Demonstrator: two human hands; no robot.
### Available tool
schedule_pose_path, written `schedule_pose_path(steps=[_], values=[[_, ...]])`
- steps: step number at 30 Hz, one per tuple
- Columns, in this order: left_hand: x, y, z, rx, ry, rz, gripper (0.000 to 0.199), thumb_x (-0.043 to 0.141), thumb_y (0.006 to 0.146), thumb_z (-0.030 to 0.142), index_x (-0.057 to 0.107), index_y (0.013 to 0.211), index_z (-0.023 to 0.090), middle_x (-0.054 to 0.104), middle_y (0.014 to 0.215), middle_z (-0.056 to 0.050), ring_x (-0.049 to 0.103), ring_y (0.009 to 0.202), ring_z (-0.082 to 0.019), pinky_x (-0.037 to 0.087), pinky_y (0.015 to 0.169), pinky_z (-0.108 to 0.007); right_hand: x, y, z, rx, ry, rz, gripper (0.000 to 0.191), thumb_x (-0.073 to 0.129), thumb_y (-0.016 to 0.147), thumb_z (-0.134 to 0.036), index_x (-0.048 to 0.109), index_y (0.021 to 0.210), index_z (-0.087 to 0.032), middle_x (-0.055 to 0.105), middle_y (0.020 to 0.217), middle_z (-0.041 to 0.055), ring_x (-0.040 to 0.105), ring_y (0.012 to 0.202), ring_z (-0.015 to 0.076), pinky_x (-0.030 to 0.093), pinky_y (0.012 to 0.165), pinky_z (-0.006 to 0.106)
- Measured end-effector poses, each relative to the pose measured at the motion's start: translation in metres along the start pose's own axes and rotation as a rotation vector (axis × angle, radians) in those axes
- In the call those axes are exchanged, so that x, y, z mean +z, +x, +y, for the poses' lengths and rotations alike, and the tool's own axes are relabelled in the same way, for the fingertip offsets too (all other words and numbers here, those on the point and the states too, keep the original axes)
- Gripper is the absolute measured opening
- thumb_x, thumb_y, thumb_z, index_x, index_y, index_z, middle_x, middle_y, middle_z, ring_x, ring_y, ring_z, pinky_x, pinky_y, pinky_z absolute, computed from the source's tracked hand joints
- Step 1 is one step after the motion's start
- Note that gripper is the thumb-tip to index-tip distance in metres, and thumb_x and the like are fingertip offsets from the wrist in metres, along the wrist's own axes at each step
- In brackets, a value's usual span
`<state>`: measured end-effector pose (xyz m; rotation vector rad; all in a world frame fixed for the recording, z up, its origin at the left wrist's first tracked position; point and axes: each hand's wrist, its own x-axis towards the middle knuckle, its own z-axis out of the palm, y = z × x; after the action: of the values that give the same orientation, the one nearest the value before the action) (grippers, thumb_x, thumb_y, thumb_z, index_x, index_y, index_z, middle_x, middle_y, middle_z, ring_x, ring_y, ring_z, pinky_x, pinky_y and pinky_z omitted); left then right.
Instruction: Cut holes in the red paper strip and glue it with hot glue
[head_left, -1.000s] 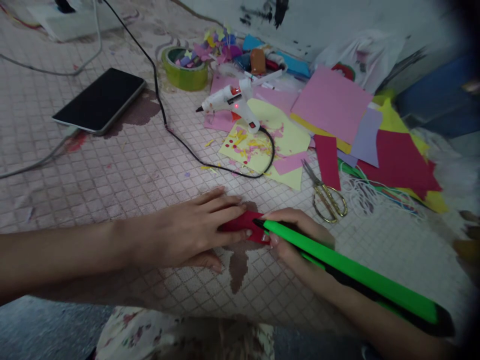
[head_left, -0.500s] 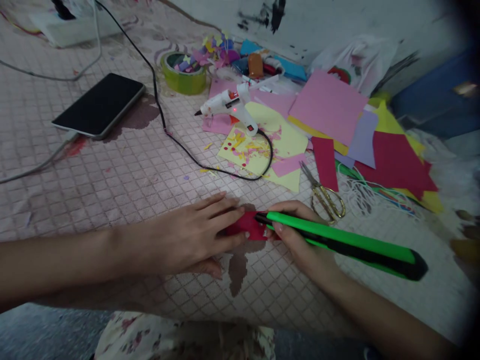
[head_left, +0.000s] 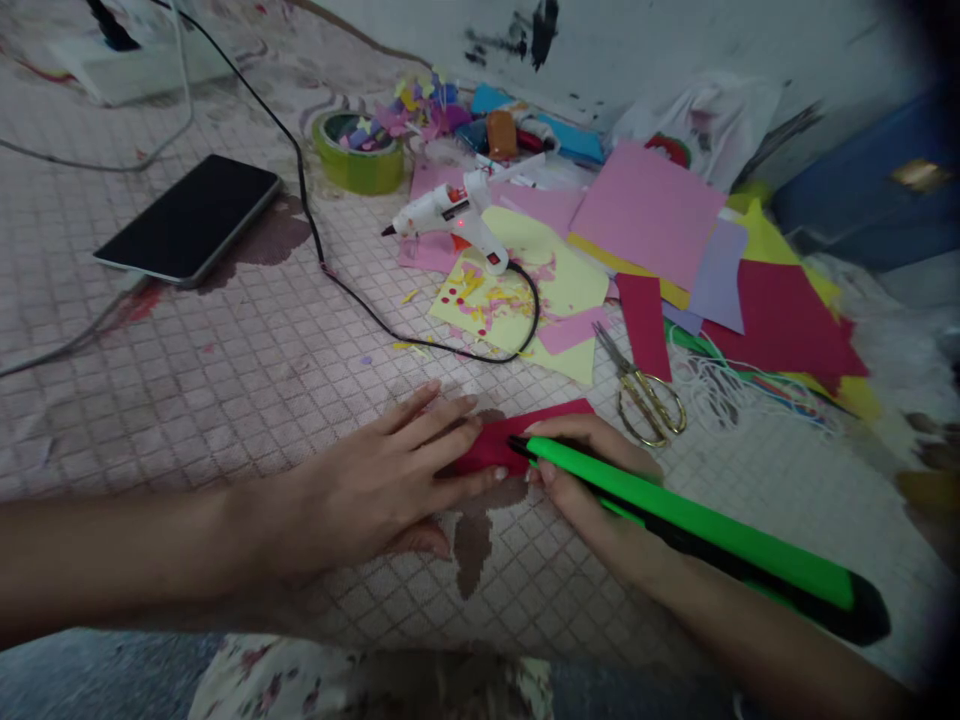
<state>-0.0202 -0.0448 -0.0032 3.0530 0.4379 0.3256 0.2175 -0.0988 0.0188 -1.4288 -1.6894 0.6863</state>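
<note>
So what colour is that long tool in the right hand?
The tool is bright green and black, best seen in the head view.

The only view comes from the wearer's head, facing forward and down across the patterned tablecloth (head_left: 225, 390), near enough that the left hand (head_left: 390, 475) and right hand (head_left: 600, 537) sit around mid-frame, with wall (head_left: 660, 45) above and floral fabric (head_left: 300, 685) below.

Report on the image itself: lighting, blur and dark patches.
Head view: dim lighting overall; black shading hides the upper-right corner; the right edge, beyond the white strings, looks smeared; the tablecloth darkens softly below the left forearm; the green tool in the right hand has a readable outline.
</note>
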Motion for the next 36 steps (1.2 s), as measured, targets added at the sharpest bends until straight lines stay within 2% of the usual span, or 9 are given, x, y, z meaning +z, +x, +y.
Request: schedule_pose_path(steps=[6,19,30,36], values=[[-0.0048,-0.0021,-0.0029,0.05,-0.041,0.042,0.069,0.064,0.09,0.061,0.054,0.141,0.015,0.058,0.139,-0.019,0.049,0.137,-0.036,0.032,0.12,-0.054,0.0,-0.0005,0.0006,0.004,0.015,-0.023,0.014,0.062,0.083,-0.015,0.068,0.091,-0.024,0.073,0.068,-0.0033,0.069,0.057,0.0134,0.055,0.056,0.025],[0.0005,-0.0021,-0.004,0.071,-0.095,0.031,0.07,0.065,0.091,0.056,0.051,0.144,0.012,0.057,0.14,-0.022,0.048,0.139,-0.037,0.034,0.119,-0.057,0.0006,0.001,0.0009,-0.06,-0.051,-0.013,0.014,0.062,0.081,-0.014,0.068,0.091,-0.023,0.073,0.069,-0.0032,0.068,0.058,0.0124,0.054,0.055,0.023],[-0.0013,-0.0011,-0.0039,0.058,-0.121,0.03,0.069,0.066,0.092,0.054,0.05,0.144,0.012,0.056,0.141,-0.022,0.048,0.139,-0.036,0.034,0.119,-0.057,0.0006,0.0014,-0.0013,-0.117,-0.119,-0.06,0.018,0.058,0.081,-0.013,0.069,0.092,-0.021,0.073,0.073,0.0004,0.069,0.06,0.0139,0.053,0.054,0.025],[0.001,-0.003,-0.0022,0.035,-0.118,0.047,0.067,0.064,0.092,0.056,0.052,0.143,0.014,0.058,0.139,-0.02,0.047,0.14,-0.035,0.031,0.121,-0.056,0.0003,-0.0022,-0.0005,-0.05,-0.026,0.014,0.018,0.061,0.081,-0.013,0.069,0.093,-0.024,0.073,0.069,-0.0035,0.068,0.057,0.0126,0.053,0.052,0.023]])
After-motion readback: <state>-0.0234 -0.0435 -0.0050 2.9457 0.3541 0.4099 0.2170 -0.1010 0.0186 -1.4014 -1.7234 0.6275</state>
